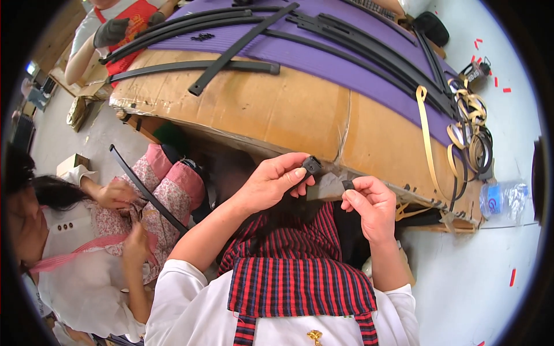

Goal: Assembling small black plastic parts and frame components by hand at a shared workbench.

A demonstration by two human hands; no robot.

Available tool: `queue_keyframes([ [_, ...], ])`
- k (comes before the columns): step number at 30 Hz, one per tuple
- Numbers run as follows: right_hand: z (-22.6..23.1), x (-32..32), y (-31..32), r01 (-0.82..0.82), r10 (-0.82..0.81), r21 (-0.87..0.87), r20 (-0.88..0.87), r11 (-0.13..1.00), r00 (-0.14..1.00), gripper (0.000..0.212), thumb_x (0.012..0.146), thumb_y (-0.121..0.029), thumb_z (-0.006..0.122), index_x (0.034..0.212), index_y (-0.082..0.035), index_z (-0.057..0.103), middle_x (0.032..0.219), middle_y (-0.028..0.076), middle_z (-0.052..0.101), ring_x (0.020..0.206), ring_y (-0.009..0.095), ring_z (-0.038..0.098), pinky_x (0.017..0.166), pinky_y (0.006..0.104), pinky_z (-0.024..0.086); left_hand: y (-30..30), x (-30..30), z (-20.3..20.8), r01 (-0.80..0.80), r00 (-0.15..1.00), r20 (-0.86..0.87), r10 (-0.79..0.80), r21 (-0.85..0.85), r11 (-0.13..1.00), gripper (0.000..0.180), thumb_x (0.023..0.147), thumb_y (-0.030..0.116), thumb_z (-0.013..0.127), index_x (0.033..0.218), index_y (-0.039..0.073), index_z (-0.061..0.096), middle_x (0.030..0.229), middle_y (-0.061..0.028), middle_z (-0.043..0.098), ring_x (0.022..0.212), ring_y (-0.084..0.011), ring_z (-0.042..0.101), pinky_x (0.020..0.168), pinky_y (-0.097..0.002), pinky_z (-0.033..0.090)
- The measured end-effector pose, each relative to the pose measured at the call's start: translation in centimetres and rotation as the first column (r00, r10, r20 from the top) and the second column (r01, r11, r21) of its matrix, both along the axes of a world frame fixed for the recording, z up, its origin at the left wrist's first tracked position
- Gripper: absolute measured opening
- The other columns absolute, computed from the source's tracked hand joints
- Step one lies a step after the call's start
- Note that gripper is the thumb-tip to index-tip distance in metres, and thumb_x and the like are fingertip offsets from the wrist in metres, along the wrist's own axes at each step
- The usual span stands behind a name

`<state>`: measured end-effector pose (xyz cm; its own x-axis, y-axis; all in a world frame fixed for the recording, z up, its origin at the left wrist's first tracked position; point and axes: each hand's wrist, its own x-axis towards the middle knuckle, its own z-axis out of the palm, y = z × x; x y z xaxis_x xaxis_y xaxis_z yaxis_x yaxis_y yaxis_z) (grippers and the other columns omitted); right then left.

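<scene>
Near the table's front edge, my left hand (277, 181) is closed around a black plastic end piece (311, 165), its squared tip showing above my thumb. Whether it belongs to a longer strip cannot be seen. To its right, my right hand (371, 207) pinches a small black piece (347, 184) between thumb and fingertips. A gap separates the two pieces. A long black strip (147, 193) slants across at left, its lower end passing behind my left forearm. Below my hands is a striped red and black apron (300, 285).
A cardboard-covered table (277, 115) with a purple mat (369, 75) bears several black strips (242, 49). Yellow and black bands (470, 127) lie at its right end, by a plastic bottle (503, 199). One co-worker (86, 242) sits close at left; another (124, 32) stands far left.
</scene>
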<state>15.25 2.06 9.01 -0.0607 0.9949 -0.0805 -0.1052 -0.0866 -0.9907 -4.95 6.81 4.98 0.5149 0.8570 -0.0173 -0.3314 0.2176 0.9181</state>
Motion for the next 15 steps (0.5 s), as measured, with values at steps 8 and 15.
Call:
queue_keyframes([
  [8,-0.9,0.6,-0.2,0.058,-0.066,0.089,0.087,0.994,0.994,0.011,0.076,-0.002,0.059,0.085,0.003,0.055,0.071,0.007,0.059,0.058,0.012,0.057,0.053,0.0217,0.046,2.1,-4.2,1.7,-0.096,0.938,0.331,0.106,-0.044,0.994,0.028,0.08,0.014,0.044,0.102,-0.003,0.052,0.078,-0.0122,0.058,0.057,-0.0167,0.049,0.05,-0.0256,0.039],
  [15,-2.0,0.9,-0.6,0.059,-0.062,0.082,0.031,0.995,0.998,0.01,0.076,-0.004,0.059,0.083,0.001,0.054,0.067,0.008,0.058,0.054,0.012,0.054,0.051,0.0219,0.043,2.9,-5.5,1.3,-0.138,0.891,0.426,0.155,-0.07,0.988,0.029,0.078,0.013,0.042,0.1,-0.003,0.051,0.077,-0.0145,0.058,0.057,-0.0179,0.05,0.049,-0.0264,0.04],
])
